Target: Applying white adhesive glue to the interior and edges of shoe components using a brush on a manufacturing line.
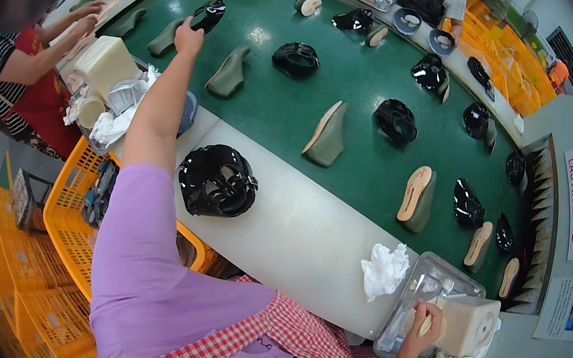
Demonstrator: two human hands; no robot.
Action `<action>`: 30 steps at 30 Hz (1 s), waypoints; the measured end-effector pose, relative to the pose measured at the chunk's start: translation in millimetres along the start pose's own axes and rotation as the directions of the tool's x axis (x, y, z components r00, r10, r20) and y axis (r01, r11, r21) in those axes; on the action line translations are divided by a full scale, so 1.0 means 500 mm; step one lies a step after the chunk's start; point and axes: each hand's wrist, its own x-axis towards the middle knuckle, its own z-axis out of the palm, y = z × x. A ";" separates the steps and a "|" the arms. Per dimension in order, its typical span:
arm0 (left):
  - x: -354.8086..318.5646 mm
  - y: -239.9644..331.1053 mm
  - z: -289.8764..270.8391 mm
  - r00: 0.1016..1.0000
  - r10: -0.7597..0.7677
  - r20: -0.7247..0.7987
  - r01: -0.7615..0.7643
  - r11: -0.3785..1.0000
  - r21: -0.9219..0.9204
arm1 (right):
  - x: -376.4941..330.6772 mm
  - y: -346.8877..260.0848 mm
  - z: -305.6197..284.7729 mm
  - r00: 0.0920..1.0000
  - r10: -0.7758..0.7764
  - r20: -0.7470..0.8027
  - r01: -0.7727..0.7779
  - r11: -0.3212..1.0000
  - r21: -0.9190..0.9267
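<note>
My left arm reaches far over the green conveyor belt, and my left hand is closed on a glossy black shoe upper. An olive-green shoe last lies just left of that hand, and another green last is nearer me. At the lower right, my right hand is wrapped round a pale handle whose other end I cannot see. It is beside a cream plastic container in a clear tray. A strappy glossy black upper sits on the white worktop in front of me.
Several black uppers and green lasts with tan insoles are spread over the belt. White crumpled paper lies by the tray. Yellow crates stand lower left. Co-workers are at the left and far side.
</note>
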 end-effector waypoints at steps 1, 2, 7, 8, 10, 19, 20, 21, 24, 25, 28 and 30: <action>-0.003 -0.016 0.010 0.999 -0.038 0.002 0.038 0.999 0.001 | 0.006 -0.004 0.001 1.000 -0.019 0.019 0.020 0.999 -0.031; 0.002 -0.029 0.018 0.936 -0.305 0.175 0.309 0.951 -0.001 | 0.011 -0.001 0.001 1.000 -0.009 0.020 0.010 0.999 -0.031; -0.116 0.075 0.058 0.641 -0.232 0.732 0.540 0.814 -0.215 | 0.001 -0.015 -0.006 0.996 -0.084 0.003 0.084 0.988 -0.133; -0.137 0.106 0.058 0.559 -0.179 0.810 0.560 0.801 -0.209 | 0.003 -0.018 -0.007 0.997 -0.077 -0.007 0.076 0.991 -0.109; -0.195 0.189 0.023 0.442 -0.002 0.897 0.462 0.858 -0.226 | 0.008 -0.023 -0.015 0.994 -0.113 -0.004 0.112 0.987 -0.115; -0.500 0.529 -0.201 -0.155 0.566 0.810 -0.008 0.819 -0.574 | -0.004 -0.008 -0.067 0.992 -0.125 0.000 0.125 0.989 -0.076; -0.543 0.547 -0.223 -0.192 0.623 0.758 -0.084 0.759 -0.645 | -0.002 -0.010 -0.071 0.993 -0.116 -0.006 0.115 0.991 -0.070; -0.586 0.572 -0.253 -0.232 0.659 0.715 -0.128 0.708 -0.694 | -0.005 -0.009 -0.078 0.992 -0.130 -0.001 0.130 0.989 -0.069; -0.709 0.622 -0.295 -0.371 0.723 0.582 -0.226 0.538 -0.812 | -0.013 0.005 -0.091 0.990 -0.137 -0.015 0.136 0.990 -0.034; -0.754 0.630 -0.301 -0.382 0.754 0.534 -0.212 0.492 -0.845 | -0.018 0.013 -0.093 0.991 -0.130 -0.027 0.131 0.991 0.015; -0.882 0.643 -0.319 -0.339 0.832 0.438 -0.216 0.385 -0.897 | -0.033 0.034 -0.098 0.991 -0.117 -0.064 0.121 0.990 0.074; -0.959 0.644 -0.327 -0.289 0.879 0.379 -0.229 0.321 -0.919 | -0.045 0.037 -0.104 0.992 -0.116 -0.049 0.120 0.990 0.072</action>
